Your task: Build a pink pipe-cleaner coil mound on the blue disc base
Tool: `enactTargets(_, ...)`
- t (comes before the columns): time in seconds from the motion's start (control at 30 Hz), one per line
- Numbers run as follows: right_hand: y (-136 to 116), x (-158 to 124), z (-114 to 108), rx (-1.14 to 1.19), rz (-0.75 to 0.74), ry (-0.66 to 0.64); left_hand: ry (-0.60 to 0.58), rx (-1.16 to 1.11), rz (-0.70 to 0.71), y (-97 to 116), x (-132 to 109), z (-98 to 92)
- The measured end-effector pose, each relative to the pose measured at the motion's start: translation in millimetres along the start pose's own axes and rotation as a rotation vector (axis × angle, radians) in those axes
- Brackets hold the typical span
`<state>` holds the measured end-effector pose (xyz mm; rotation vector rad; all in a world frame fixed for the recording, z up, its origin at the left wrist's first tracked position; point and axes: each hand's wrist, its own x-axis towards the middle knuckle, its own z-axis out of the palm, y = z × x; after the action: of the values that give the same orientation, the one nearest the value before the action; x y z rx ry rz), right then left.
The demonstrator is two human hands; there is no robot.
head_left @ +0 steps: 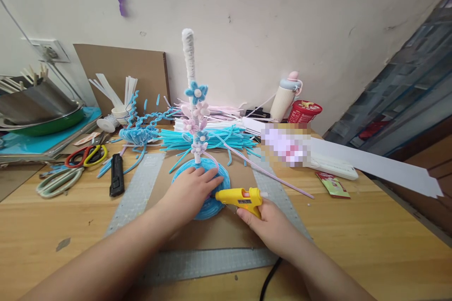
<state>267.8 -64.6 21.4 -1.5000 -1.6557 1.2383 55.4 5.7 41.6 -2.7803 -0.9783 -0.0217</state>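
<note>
My right hand (270,221) is wrapped round the handle of a yellow hot glue gun (238,196). A glue stick pokes from its rear, and its nozzle points left at the blue round base (203,213), close to my left fingers. My left hand (192,188) lies over the base with its fingers stretched out, hiding much of it. A pink pipe cleaner (212,159) curves down towards those fingers. From the back of the base rises an upright white wrapped post (189,56), with blue and pink fuzzy flowers (196,92) along its lower half.
Beneath lie brown cardboard (197,240) and a grey cutting mat (212,263). Bundled blue pipe cleaners (226,138) lie behind. To the left are scissors (63,181) and a black utility knife (117,175); a bottle (284,99) stands back right. The gun's black cord (270,277) trails forward.
</note>
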Motion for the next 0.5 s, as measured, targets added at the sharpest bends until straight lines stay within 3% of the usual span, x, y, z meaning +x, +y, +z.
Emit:
enactTargets(0.23, -0.5, 0.0, -0.7, -0.01, 0.004, 0.008, 0.023, -0.092, 0.037, -3.3, -0.3, -0.6)
enactTargets(0.4, -3.6, -0.5, -1.8, -0.005, 0.001, -0.002, 0.115, -0.356, -0.251, -23.8, -4.3, 10.6)
enactTargets(0.5, -4.3, -0.8, -1.8, 0.001, 0.006, -0.012, 0.192, -0.483, -0.322, -35.8, -7.9, 21.0)
